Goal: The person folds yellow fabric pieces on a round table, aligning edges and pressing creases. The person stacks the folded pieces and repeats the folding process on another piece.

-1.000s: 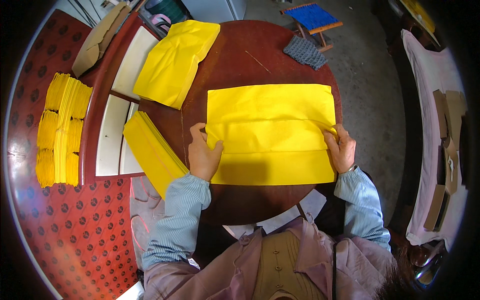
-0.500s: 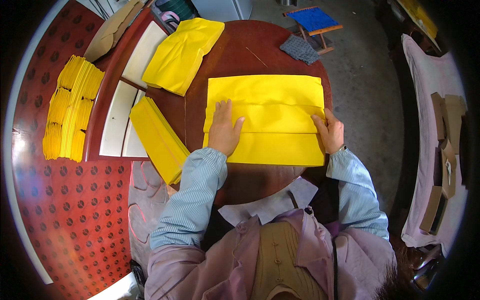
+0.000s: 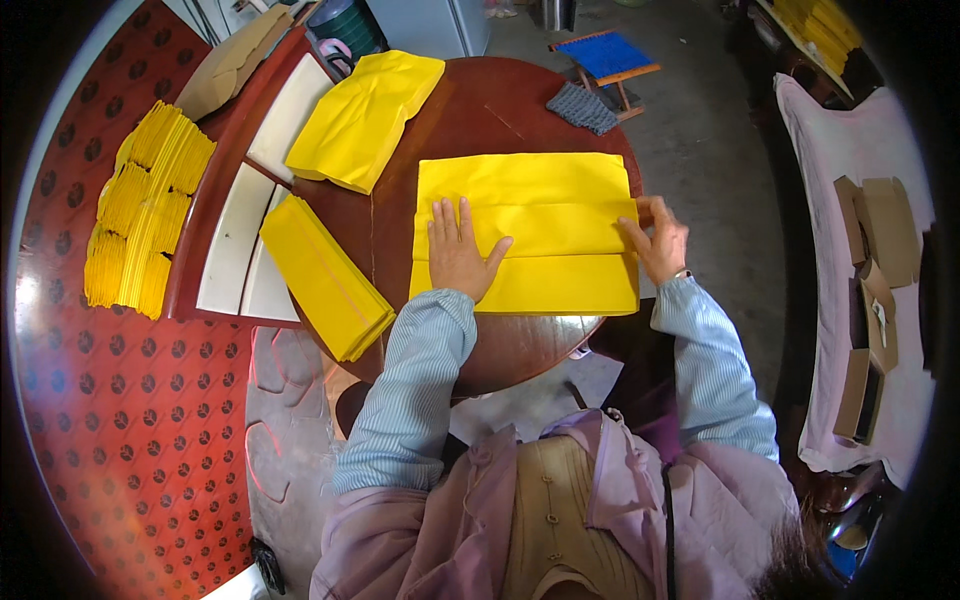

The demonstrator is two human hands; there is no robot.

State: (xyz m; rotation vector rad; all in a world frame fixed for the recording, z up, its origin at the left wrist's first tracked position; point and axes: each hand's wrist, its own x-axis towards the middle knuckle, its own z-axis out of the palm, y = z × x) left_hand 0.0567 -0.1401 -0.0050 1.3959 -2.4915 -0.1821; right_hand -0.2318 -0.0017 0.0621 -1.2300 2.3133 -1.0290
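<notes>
The yellow sheet [image 3: 535, 238] lies on the round desk [image 3: 475, 110], rectangular, lightly wrinkled, with folds running crosswise. The left hand [image 3: 462, 250] rests flat on it, fingers spread; the right hand [image 3: 661, 240] is at its right edge, fingers bent (whether they pinch it, I cannot tell). Far right, open boxes [image 3: 888, 235] sit on pale cloth [image 3: 834, 330], their contents unclear.

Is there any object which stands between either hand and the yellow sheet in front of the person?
Nothing visible: the left hand lies palm-down on the sheet, and the right hand is at its right edge.
</notes>
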